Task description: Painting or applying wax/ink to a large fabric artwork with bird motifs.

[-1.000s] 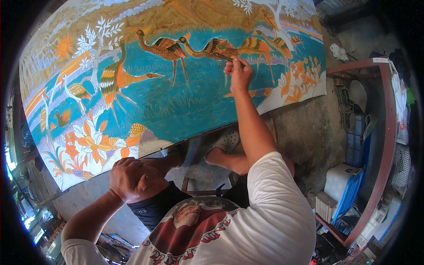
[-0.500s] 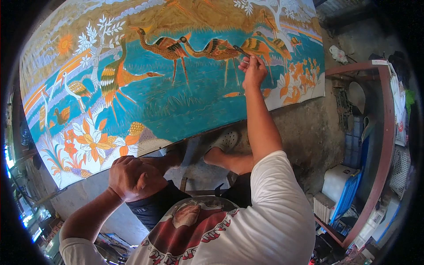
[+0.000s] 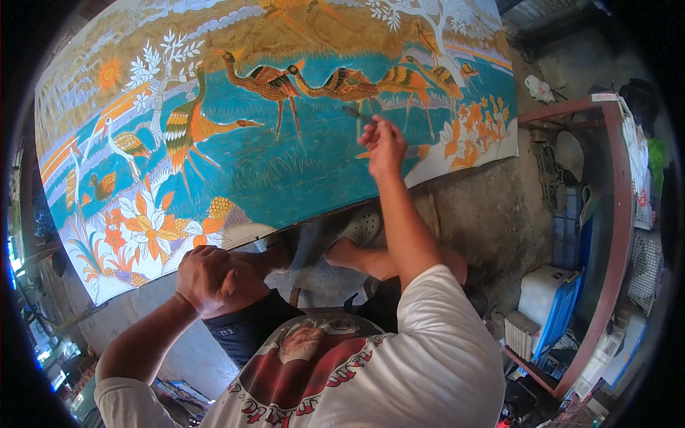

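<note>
A large painted cloth [image 3: 300, 178] with cranes, flowers and teal water spreads in front of me. My right hand [image 3: 386, 146] pinches a slim dark paintbrush [image 3: 359, 115] over the teal area, just below the middle crane [image 3: 346, 85]. The brush points up and left; whether its tip touches the cloth I cannot tell. My left hand [image 3: 205, 277] rests over my left knee by the cloth's lower edge, with nothing visible in it. Its fingers bend over the knee, their tips partly hidden.
A reddish-brown frame [image 3: 619, 214] stands at the right. Near it are a white container [image 3: 544, 292] and a blue plastic item [image 3: 558, 314]. My foot in a grey clog [image 3: 362, 227] shows under the cloth's near edge. Clutter lines the left side.
My right hand has moved left and down with the brush, from beside the right-hand cranes to the water below the middle one. My left hand has stayed on the knee.
</note>
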{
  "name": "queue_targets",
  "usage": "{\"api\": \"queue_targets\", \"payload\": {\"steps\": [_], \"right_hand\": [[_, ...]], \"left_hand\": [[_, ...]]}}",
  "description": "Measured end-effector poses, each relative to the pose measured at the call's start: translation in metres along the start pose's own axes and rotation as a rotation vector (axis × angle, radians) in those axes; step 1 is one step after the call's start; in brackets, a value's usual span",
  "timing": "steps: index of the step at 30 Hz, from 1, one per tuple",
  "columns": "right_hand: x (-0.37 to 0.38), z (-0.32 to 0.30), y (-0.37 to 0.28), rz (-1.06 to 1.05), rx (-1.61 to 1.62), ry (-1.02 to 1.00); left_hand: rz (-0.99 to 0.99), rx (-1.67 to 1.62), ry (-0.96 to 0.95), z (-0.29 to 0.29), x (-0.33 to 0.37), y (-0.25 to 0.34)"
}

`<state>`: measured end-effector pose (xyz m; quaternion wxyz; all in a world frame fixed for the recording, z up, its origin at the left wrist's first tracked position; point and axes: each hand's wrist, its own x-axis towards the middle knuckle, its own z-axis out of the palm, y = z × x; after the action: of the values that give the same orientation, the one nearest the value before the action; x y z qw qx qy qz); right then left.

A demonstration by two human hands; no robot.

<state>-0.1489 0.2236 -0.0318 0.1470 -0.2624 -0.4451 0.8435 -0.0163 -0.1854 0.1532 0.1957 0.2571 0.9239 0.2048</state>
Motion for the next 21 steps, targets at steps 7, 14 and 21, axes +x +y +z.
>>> {"api": "queue_targets", "payload": {"steps": [7,14,21], "right_hand": [[-0.087,-0.035,-0.015,0.182,0.193,-0.128],[-0.112,-0.136,-0.12,0.037,0.262,-0.017],[-0.216,-0.314,-0.204,-0.161,0.023,0.377]], "left_hand": [[-0.033,0.051,-0.065,0.007,0.003,0.001],[-0.138,0.044,-0.156,0.01,0.004,0.019],[-0.181,0.155,-0.132,0.02,0.002,0.034]]}}
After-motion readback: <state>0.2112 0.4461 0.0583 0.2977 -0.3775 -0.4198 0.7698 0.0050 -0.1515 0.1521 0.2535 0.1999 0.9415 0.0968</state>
